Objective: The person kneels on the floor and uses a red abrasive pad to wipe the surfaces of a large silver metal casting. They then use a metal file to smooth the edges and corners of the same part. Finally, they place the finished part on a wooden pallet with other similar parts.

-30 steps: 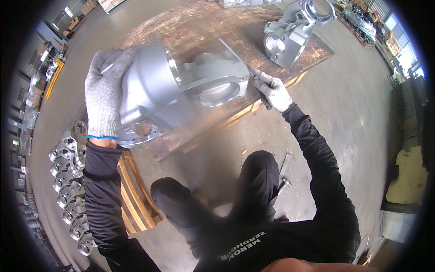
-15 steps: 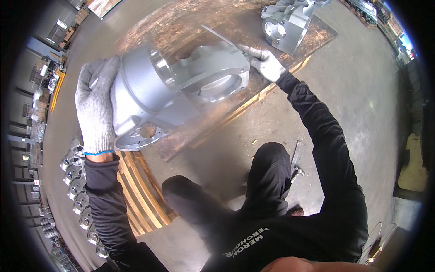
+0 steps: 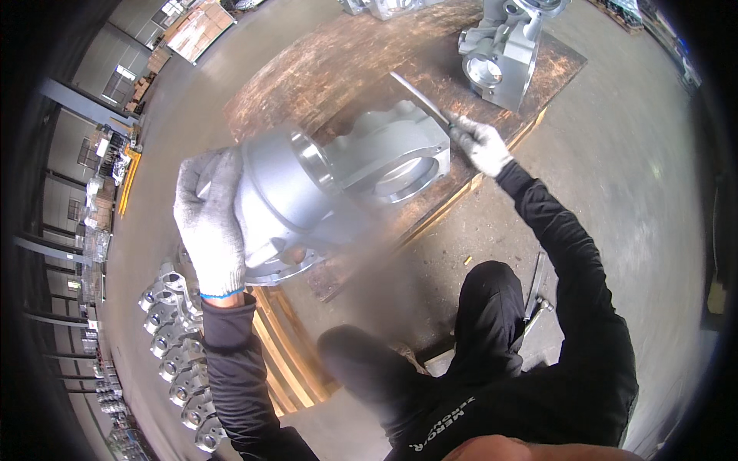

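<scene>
So, left hand, gloved, is laid over the left end of a big grey metal housing; can't tell if it's actually gripping or just steadying. That housing sits on a worn wooden tabletop, by its near edge. Right hand, gloved too, has its fingers closed round a thin metal tool beside the housing's right end; can't say if they touch. Another housing stands farther back on the right.
</scene>
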Motion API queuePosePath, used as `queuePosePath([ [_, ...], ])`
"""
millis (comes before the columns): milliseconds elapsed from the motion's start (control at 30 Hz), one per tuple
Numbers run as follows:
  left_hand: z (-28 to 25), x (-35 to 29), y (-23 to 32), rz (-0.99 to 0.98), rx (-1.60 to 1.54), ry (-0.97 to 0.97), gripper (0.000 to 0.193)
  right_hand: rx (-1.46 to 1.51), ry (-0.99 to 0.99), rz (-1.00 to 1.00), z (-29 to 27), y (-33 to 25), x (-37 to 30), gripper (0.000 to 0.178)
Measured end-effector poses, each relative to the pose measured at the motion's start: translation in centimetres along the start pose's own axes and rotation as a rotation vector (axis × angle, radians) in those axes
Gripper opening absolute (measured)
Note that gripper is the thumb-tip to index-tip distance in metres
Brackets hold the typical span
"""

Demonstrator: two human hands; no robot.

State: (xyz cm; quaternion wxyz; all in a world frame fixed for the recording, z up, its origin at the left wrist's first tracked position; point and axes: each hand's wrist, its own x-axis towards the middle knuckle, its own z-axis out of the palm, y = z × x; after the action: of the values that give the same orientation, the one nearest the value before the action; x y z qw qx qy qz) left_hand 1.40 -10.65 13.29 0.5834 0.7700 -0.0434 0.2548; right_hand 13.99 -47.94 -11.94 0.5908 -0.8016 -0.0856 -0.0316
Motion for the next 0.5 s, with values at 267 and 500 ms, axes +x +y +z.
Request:
queuePosePath([
  [267,0.4,0.0,0.1,-0.022,0.022,0.018,0.015,0.074,-0.260,-0.319,-1.3,-1.8,2.5,0.048],
  [500,0.4,0.1,-0.6,0.033,-0.033,0.022,0.012,0.106,-0.180,-0.184,-0.1,-2.0,0.3,0.049],
])
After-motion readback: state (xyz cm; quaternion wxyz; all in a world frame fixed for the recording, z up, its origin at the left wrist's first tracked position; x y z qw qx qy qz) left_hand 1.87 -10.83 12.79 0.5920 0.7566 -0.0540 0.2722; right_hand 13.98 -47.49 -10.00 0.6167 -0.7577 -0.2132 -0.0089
